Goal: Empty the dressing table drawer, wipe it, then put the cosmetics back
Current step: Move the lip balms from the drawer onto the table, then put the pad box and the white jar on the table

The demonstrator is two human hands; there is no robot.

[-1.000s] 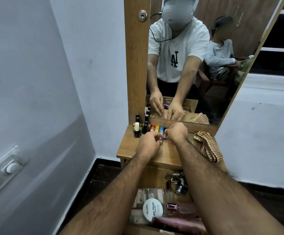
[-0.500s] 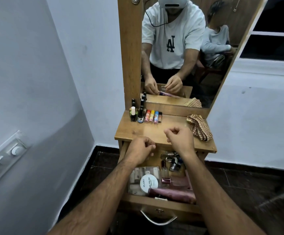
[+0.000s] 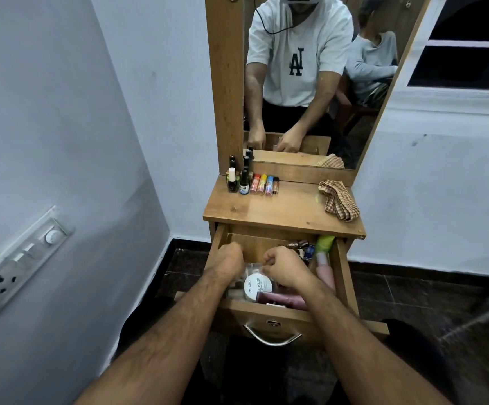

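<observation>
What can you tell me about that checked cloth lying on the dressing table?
The checked cloth is a soft woven fabric in a small brown-and-cream check. It lies crumpled and loosely folded on the right rear part of the wooden tabletop, near the mirror's base, and its top is reflected in the mirror. Neither hand touches it; it sits apart from the row of small bottles on the left.

Bare forearms (image 3: pixel 161 340), white tee w/ black logo (mirror)
</observation>
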